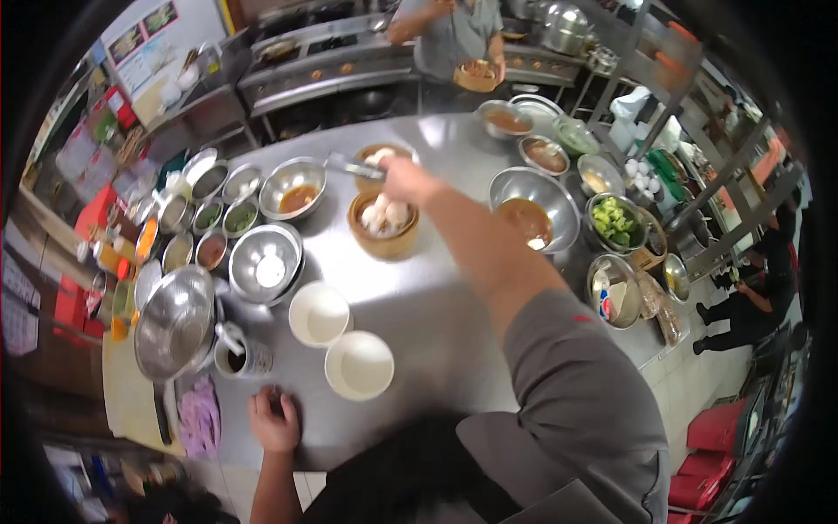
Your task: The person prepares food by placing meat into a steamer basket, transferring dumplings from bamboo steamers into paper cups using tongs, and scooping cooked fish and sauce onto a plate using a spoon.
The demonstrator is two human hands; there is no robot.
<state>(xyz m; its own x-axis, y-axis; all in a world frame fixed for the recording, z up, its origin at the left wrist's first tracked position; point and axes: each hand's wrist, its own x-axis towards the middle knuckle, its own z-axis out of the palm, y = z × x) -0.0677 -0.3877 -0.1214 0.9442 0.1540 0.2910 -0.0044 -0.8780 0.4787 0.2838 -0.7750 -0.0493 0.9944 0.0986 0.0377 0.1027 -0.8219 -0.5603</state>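
Where the right arm [476, 240] reaches: across the steel table [454, 332], with the right hand [407, 181] above the tubs, its fingers closed around a metal tool [356, 167], probably tongs, though the tips are hard to make out from here.
Near tub: the nearer tan tub [384, 245] stands on the table just on the near side of the right hand, holding white rounded pieces [384, 215].
Far tub: the farther tan tub [368, 185] stands just behind it, partly covered by hand and tool, with white showing inside.
Left hand: the left hand [278, 421] lies at the table's near edge, fingers partly curled; I cannot tell whether they hold anything.
White bowls: 2 of them, the farther white bowl [319, 316] and the nearer white bowl [360, 368], sit close together between the left hand and the tubs.
Sauce bowl: a steel bowl [281, 181] with brown liquid [299, 199] stands left of the tubs.
Across the table: a co-worker [454, 44] holds a similar tub [476, 84].
Grip: light, even pressure should suit the white pieces, which look smooth and could slip or dent.
Reach: with the arm this far out, a wrist kept above the rims would avoid knocking the 2 tubs.
Steadiness: the left hand, well apart from the tubs, steadies neither.
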